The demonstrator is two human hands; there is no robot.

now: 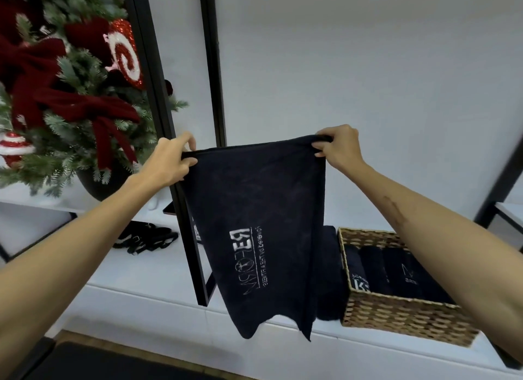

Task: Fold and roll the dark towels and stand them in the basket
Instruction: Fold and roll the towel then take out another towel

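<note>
A dark towel [254, 210] with a white printed logo hangs in the air in front of me, stretched between both hands. My left hand [169, 162] pinches its top left corner, and my right hand [339, 147] pinches its top right corner. Its lower edge dangles above the white bench. A woven wicker basket [402, 314] stands on the bench at the lower right, under my right forearm. Several rolled dark towels [376, 266] stand inside it. Another dark towel [329, 275] sits just left of the basket, partly hidden behind the hanging one.
A black metal frame [195, 238] rises behind the towel. A decorated Christmas tree [65, 96] in a dark pot fills the upper left. Black straps [147, 238] lie on the white bench [141, 280]. A dark mat [113, 362] lies at the bottom left.
</note>
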